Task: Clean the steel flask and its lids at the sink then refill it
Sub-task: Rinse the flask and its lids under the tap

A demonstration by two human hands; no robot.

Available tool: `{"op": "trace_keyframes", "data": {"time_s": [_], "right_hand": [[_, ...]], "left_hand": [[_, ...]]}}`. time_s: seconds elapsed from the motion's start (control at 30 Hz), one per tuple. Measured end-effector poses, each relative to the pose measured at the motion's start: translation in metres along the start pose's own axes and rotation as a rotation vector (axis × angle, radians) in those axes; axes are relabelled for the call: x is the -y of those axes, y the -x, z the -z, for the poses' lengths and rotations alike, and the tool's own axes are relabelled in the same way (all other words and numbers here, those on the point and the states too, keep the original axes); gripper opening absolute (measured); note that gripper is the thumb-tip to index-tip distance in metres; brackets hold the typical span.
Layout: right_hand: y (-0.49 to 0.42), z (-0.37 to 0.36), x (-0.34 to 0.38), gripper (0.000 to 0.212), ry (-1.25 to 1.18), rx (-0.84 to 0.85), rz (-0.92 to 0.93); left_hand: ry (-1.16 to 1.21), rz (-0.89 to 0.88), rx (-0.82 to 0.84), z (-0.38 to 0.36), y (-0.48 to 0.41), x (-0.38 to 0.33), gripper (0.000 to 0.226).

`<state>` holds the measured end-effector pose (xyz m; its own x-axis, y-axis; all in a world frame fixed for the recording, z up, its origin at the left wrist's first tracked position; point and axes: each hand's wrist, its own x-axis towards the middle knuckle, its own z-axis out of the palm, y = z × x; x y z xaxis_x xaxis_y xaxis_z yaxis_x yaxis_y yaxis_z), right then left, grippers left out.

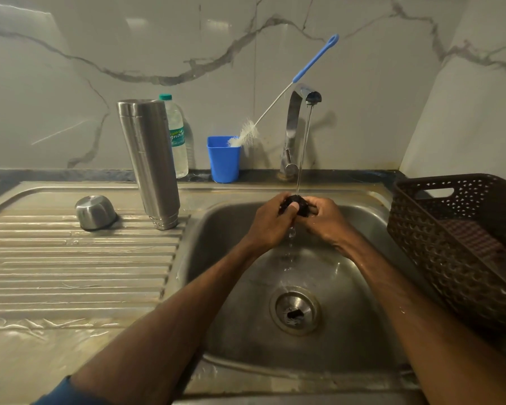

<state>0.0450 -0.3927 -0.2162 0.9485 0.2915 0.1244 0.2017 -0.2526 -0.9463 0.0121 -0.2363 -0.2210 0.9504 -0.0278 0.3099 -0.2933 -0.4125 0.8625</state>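
The left hand (270, 222) and right hand (323, 217) are pinching the small dark lid (298, 202) under the stream (303, 147) (light, wet, likely slippery; its rim seems the surest hold).

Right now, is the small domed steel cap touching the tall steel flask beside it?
Apart. The head view shows bare ribbed draining board between cap and flask.

open basin (246, 287) below, basket (456, 238) crowding right, flask (149, 162) standing left
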Motion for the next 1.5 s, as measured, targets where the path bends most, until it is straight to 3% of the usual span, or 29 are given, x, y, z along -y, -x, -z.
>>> {"op": "trace_keyframes", "data": {"time_s": [0.13,0.43,0.57,0.6,0.7,0.9,1.1,1.2,1.3,1.5], "right_hand": [[-0.002,0.000,-0.002,0.042,0.052,-0.020,0.054],[0.000,0.002,-0.003,0.047,0.257,0.061,0.138],[0.000,-0.001,-0.003,0.021,0.310,-0.018,0.122],[0.001,-0.002,-0.002,0.019,0.293,-0.046,0.113],[0.002,-0.003,0.003,0.029,0.198,-0.084,0.090],[0.000,-0.004,0.002,0.038,0.259,-0.040,0.098],[0.000,-0.010,0.007,0.047,0.100,-0.044,0.055],[-0.001,-0.002,0.007,0.041,-0.200,-0.016,-0.035],[-0.002,0.001,0.009,0.035,-0.464,0.024,-0.130],[-0.002,0.000,0.013,0.032,-0.589,-0.155,-0.145]], "left_hand": [[-0.061,-0.002,-0.083,0.000,0.000,-0.002,0.032],[-0.169,-0.024,-0.090,0.007,0.000,0.002,0.040],[-0.144,-0.035,-0.136,0.005,0.000,0.002,0.018],[-0.122,-0.029,-0.159,0.004,-0.001,0.003,0.025],[-0.098,0.024,-0.146,0.002,-0.004,0.005,0.039],[0.100,0.209,-0.055,-0.005,-0.001,0.001,0.032],[0.336,0.344,-0.051,-0.005,-0.001,-0.003,0.034],[0.629,0.465,-0.079,0.005,-0.003,-0.008,0.028],[0.725,0.518,-0.090,0.009,-0.002,-0.007,0.028],[0.850,0.535,-0.061,0.008,-0.002,-0.009,0.030]]}}
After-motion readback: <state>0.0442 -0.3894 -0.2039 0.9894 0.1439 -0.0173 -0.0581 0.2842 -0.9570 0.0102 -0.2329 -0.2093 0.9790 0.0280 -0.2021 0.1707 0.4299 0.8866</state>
